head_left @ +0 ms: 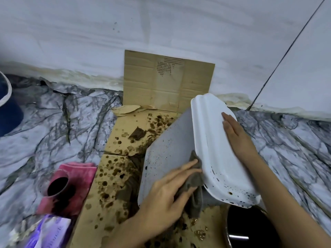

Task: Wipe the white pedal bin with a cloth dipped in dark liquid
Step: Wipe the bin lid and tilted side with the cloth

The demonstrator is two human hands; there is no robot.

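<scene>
Left hand [166,192] presses cloth [194,187] flat-fingered on bin [170,149] | right hand [236,135] flat on lid [215,140] | bin tipped, long axis toward wall [161,24]

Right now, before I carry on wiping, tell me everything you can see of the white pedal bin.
The white pedal bin lies tilted on stained cardboard, its grey-looking side wall facing up. It looks like smooth plastic. The white lid is ridged along its edge and sits to the right. Dark specks dot the wall and the lid's near end. The left hand presses a brown-grey cloth against wall and lid edge; the right hand rests flat on the lid. No pedal shows.
</scene>
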